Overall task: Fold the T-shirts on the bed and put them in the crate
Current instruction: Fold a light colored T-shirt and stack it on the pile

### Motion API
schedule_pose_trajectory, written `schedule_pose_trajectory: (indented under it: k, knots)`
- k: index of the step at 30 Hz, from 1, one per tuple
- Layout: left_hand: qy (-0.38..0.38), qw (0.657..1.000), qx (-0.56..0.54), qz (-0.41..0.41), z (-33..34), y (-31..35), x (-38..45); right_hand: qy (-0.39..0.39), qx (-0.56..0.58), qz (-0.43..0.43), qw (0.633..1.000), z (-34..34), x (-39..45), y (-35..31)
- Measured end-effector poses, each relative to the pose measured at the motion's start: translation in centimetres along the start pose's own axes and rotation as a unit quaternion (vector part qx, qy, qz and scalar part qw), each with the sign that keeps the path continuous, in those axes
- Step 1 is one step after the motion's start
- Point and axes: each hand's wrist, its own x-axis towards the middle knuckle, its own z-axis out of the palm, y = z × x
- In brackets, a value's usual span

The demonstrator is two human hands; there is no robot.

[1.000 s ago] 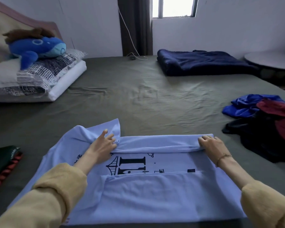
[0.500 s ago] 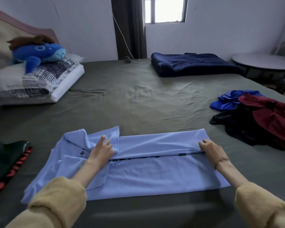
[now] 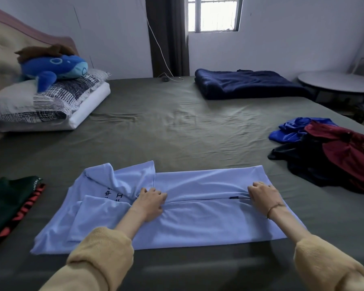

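A light blue T-shirt (image 3: 198,223) lies across the near part of the bed, its far and near flaps folded in to meet at a seam along the middle. A sleeve and some dark print still show at its left end. My left hand (image 3: 150,203) grips the fabric with curled fingers at the seam's left part. At the seam's right end my right hand (image 3: 263,196) pinches the far flap's edge. A pile of unfolded T-shirts (image 3: 328,152), blue, dark red and black, lies at the right. No crate is in view.
A dark green garment with red lettering (image 3: 11,204) lies at the left edge. Further back are a folded navy blanket (image 3: 246,85), stacked pillows (image 3: 46,108) with a blue plush whale (image 3: 53,68), and a round table (image 3: 340,82) beside the bed. The olive sheet (image 3: 166,131) stretches between them.
Both hands pulled the far flap toward me until it met the near flap, covering most of the print. The camera view rose and shifted slightly.
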Motion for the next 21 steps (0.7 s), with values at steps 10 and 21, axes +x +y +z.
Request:
schedule_pose_trajectory:
  k: [10, 21]
  knots:
    - [0.092, 0.981, -0.166, -0.044, 0.7, -0.2, 2.5, 0.034, 0.110, -0.001, 0.993, 0.1, 2.2, -2.5]
    - [0.088, 0.973, -0.192, -0.096, 1.3, -1.3, 7.7, -0.108, 0.193, 0.029, 0.975, 1.1, 5.6, -3.8]
